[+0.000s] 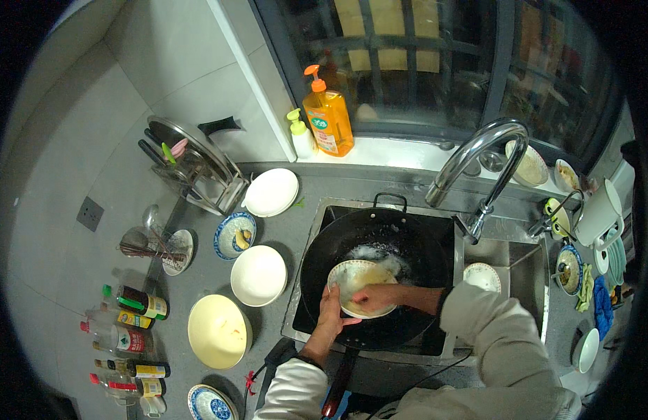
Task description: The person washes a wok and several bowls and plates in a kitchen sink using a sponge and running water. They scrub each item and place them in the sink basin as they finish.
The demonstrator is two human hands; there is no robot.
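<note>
My left hand (332, 313) grips the near left rim of a white patterned bowl (350, 274), which is tilted over a black wok (324, 236). Inside the bowl, my right hand (374, 298) presses a pale yellowish cloth or sponge (374, 275), partly hidden by the fingers. Foamy water (376, 253) lies in the wok beyond the bowl. The wok rests across the left basin of a steel double sink, its dark wooden handle (342, 386) pointing towards me.
A chrome faucet (508, 152) arches over the sink's right basin, where a patterned plate (482, 278) lies. Left of the sink stand a white bowl (259, 275), a cream bowl (219, 332) and a blue-rimmed dish (234, 236). Behind is an orange soap pump bottle (328, 123).
</note>
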